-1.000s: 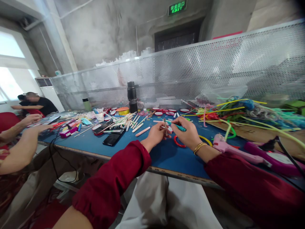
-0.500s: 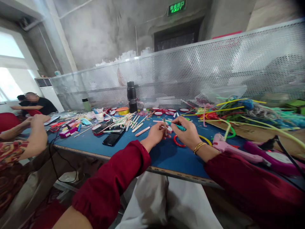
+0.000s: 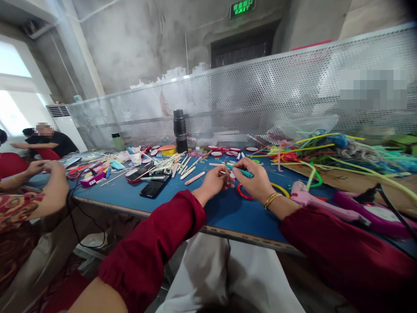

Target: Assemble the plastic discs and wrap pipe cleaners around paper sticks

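My left hand (image 3: 214,183) is closed on a short, thin stick (image 3: 226,168) that stands up from between the fingers. In my right hand (image 3: 256,177) is a teal pen (image 3: 246,173), pinched with its tip pointing left at the stick. The two hands are close together just above the blue table, and whether the pen touches the stick I cannot tell. Below the pen lies a red ring (image 3: 241,193), partly hidden by my right hand. A pink stick (image 3: 194,178) rests to the left of my left hand.
A glue gun (image 3: 312,204) and a purple device (image 3: 374,213) lie right of my right arm. Left are a phone (image 3: 153,188) and several pale sticks (image 3: 187,172). A black bottle (image 3: 180,130) stands behind. Another person's hands (image 3: 48,169) are at far left.
My hands stay in nearly the same place, with the pen and the stick still held. The stick between my left fingers has shifted slightly.
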Motion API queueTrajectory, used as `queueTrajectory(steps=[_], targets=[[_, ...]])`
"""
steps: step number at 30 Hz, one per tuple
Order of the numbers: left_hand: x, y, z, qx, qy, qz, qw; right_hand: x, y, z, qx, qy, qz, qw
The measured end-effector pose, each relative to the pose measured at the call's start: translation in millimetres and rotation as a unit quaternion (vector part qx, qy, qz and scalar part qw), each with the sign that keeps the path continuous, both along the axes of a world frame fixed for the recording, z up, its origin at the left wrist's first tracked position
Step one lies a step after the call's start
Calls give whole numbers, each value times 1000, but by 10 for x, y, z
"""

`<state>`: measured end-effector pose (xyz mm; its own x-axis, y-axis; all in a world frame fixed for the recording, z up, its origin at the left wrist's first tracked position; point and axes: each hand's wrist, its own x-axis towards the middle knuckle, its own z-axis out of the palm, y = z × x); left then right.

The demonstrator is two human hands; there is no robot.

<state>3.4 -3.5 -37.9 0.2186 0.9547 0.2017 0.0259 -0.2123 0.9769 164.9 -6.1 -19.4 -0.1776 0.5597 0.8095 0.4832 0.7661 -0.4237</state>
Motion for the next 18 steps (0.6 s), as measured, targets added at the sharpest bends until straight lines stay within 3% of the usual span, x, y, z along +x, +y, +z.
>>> queueTrajectory(steps=[18], targets=[[6, -11, 24, -8, -18, 2, 1000, 3, 11, -6, -11, 3, -2, 1000]])
